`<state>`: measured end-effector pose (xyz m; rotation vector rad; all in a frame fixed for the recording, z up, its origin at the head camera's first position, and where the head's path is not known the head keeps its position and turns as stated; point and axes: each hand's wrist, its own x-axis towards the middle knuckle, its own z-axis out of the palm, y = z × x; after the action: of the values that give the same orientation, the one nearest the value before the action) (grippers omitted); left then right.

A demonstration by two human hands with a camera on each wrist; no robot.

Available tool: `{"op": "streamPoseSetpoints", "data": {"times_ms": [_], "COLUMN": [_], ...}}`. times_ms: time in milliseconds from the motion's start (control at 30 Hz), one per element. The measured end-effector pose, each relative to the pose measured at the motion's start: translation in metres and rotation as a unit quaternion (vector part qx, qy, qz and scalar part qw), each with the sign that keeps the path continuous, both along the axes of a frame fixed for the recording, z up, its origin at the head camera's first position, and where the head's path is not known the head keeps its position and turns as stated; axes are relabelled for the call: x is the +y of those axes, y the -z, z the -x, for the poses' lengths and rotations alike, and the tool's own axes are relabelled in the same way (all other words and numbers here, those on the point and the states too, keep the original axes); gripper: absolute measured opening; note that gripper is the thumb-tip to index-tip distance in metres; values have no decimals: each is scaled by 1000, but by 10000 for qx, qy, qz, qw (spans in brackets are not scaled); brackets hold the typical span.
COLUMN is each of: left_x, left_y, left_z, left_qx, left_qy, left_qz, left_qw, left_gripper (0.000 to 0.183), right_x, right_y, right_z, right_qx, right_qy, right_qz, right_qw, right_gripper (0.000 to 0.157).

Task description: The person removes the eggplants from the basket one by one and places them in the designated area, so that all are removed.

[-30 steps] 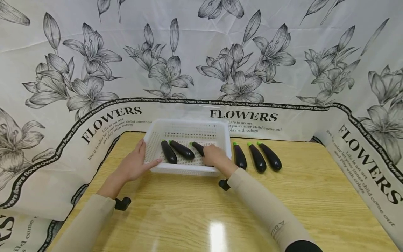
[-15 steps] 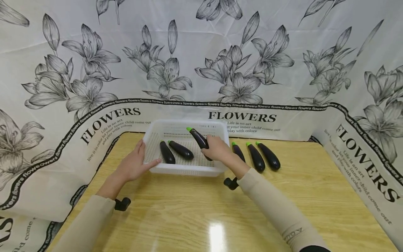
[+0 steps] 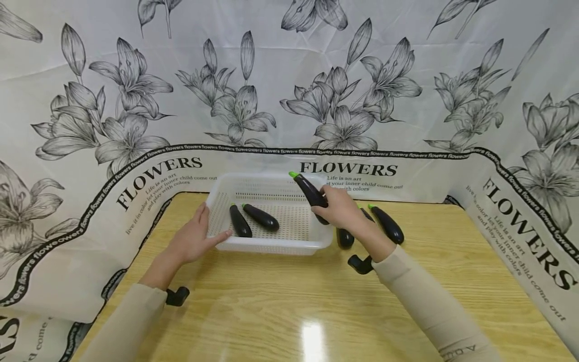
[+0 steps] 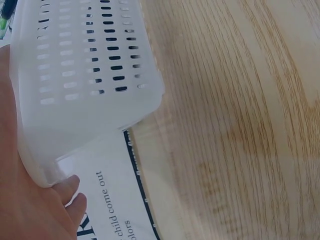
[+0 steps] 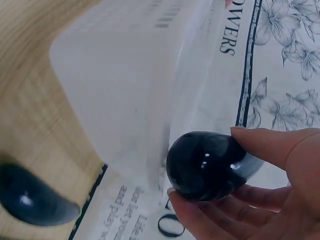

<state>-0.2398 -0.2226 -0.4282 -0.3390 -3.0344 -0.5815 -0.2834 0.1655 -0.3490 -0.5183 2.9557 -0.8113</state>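
Note:
In the head view my right hand (image 3: 340, 207) grips a dark purple eggplant (image 3: 309, 191) with a green stem end, raised over the right rim of the white plastic basket (image 3: 271, 246). The right wrist view shows thumb and fingers round the eggplant's glossy thick end (image 5: 205, 167). My left hand (image 3: 192, 234) holds the basket's left corner, thumb over the front rim and fingers along the left side. In the left wrist view its fingertips (image 4: 75, 205) curl round the basket rim. Two eggplants lie inside the basket, a left one (image 3: 240, 221) and a right one (image 3: 261, 217).
Right of the basket, several eggplants lie on the wooden table (image 3: 271, 301): a near one (image 3: 346, 238), one mostly behind my right hand, and an outer one (image 3: 387, 223). A white flower-printed cloth (image 3: 253, 125) stands behind and around the table.
My right hand has lifted the eggplant from the basket floor and carried it up and right to over the right rim. The left hand stays on the basket.

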Motion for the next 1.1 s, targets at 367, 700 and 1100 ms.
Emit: {"op": "streamPoseSetpoints", "data": {"times_ms": [367, 700, 1100], "left_x": [1, 1, 2], "left_y": [1, 1, -1], "left_z": [-2, -3, -4], "left_qx": [18, 102, 151], "left_qy": [5, 9, 42], "left_qz": [10, -42, -16], "left_qw": [10000, 9999, 9999], "left_gripper": [119, 116, 116], "right_x": [64, 124, 185], "right_y": [10, 12, 23], "right_z": [-4, -5, 0], "right_qx": [-21, -11, -100], "right_qy": [356, 724, 939], "right_qz": [-144, -556, -961], "right_qw": [9993, 9958, 9909], "right_gripper": [48, 59, 63]}}
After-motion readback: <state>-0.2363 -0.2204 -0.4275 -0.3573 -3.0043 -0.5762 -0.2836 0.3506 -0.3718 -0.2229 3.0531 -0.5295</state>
